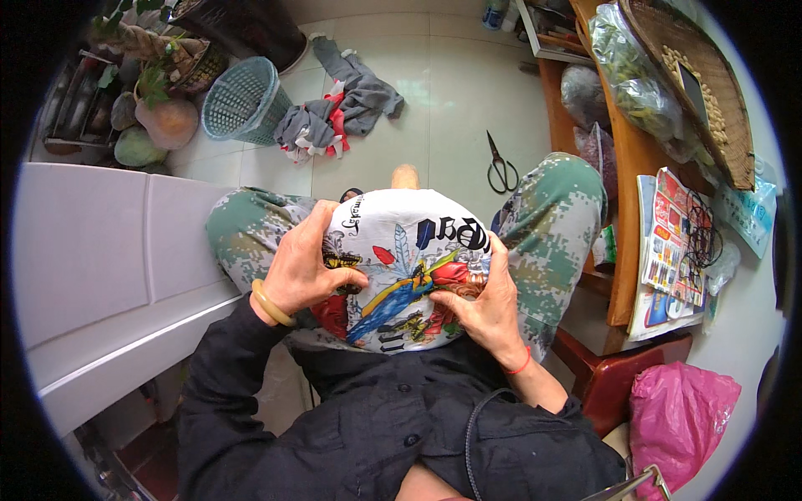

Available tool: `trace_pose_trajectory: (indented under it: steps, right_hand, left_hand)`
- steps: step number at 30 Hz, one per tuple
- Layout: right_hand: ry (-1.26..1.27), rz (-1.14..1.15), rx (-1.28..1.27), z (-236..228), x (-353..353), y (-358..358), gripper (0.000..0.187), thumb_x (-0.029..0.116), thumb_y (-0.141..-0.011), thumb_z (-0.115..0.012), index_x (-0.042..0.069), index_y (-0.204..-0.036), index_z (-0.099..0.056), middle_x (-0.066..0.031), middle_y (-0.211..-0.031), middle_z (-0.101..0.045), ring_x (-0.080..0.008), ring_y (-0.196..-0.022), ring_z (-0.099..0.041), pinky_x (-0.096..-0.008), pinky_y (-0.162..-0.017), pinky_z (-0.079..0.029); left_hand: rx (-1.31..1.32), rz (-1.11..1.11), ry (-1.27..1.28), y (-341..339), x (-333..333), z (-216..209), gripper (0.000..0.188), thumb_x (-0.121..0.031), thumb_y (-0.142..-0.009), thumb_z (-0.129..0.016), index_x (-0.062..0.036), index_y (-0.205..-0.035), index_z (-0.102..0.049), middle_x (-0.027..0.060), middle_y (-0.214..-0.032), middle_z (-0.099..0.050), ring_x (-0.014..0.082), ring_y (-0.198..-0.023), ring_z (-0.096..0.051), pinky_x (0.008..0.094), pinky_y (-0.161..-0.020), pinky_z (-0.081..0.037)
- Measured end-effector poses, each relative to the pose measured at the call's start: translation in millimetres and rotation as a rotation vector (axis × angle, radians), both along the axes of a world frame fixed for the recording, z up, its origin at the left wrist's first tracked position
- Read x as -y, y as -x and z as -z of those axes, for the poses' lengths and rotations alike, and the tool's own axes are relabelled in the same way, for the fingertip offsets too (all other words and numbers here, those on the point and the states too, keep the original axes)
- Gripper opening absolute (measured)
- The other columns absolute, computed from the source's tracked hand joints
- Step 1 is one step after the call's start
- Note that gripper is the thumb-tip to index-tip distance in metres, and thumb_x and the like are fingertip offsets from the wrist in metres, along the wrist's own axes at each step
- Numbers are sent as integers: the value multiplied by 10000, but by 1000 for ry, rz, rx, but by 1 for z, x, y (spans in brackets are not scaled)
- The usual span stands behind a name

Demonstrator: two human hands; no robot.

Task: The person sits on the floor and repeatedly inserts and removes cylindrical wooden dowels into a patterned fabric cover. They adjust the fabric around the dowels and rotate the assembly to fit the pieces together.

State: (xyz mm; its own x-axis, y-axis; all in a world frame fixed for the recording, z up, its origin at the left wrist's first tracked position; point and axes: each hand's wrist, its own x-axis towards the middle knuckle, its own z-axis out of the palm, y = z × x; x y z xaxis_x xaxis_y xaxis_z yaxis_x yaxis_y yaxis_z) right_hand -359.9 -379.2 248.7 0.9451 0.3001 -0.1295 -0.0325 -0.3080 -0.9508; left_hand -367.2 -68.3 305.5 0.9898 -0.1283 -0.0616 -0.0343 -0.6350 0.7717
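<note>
Sitting with a white printed cloth [409, 267] spread over the lap, the person had both hands on it. The left hand [305, 271] was curled over the cloth's left edge, its grip closed on a fold of the fabric, a yellowish bangle [269, 305] on that wrist. The right hand [489, 305] pinched the cloth near the colourful bird print, fingers closed on the fabric, with a red string [520, 365] round that wrist. The cloth lay across the knees in camouflage trousers [555, 209].

Plenty of stuff around. On the tiled floor [451, 92] just beyond the right knee lay a pair of black scissors [501, 167], well clear of the hands. Further off to the left was a heap of grey and red rags [338, 113] next to a green mesh basket [242, 100], with some gourds and plants [159, 117] behind that. A pale sofa [109, 250] ran along the left. To the right, a wooden surface [631, 167] carried bagged greens [635, 83], a woven tray [693, 75], magazines [668, 250] and a black cable [704, 234]. A pink plastic bag [677, 413] sat near right. Nothing blocked the hands.
</note>
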Motion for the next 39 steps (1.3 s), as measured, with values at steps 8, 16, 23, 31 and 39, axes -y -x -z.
trace_pose_trajectory:
  steps: [8,16,23,31,39]
  right_hand:
    - [-43,37,49,-10,-6,-9,827,106,-817,-978,22,-1466,-471,-177,-1222,-764,-270,-1085,-789,-390,-916,-638]
    - [-33,72,164,-21,-1,-29,440,118,-1005,-831,4,-1350,-583,-183,-1113,-806,-254,-1009,-813,-383,-836,-633]
    - [6,-15,106,-22,-2,-39,291,100,-1071,-738,11,-1325,-629,-77,-907,-767,-119,-761,-688,-301,-681,-554]
    - [157,-60,274,-37,3,-42,577,362,-932,-901,11,-1312,-644,-193,-1032,-789,-362,-943,-804,-435,-792,-633]
    - [425,-206,543,-43,-25,-64,494,426,-983,-809,23,-1193,-613,-174,-988,-693,-385,-849,-724,-473,-684,-585]
  left_hand:
    - [81,-141,9,-1,11,1,659,-252,-692,-1045,-14,-1130,-613,155,-926,-713,337,-842,-736,394,-783,-578]
    - [122,-327,32,-16,32,25,561,-395,-817,-997,-2,-1030,-658,137,-781,-717,275,-688,-730,392,-673,-570]
    - [285,-61,-140,-25,29,14,848,-476,-731,-995,-26,-1357,-643,179,-1233,-724,362,-1070,-749,430,-895,-599]
    - [293,102,-271,-67,46,5,733,-672,-722,-947,-50,-928,-619,149,-798,-673,353,-706,-702,433,-625,-541]
    - [200,57,-162,-66,54,-1,468,-466,-894,-911,-40,-824,-730,166,-659,-652,308,-559,-657,403,-544,-503]
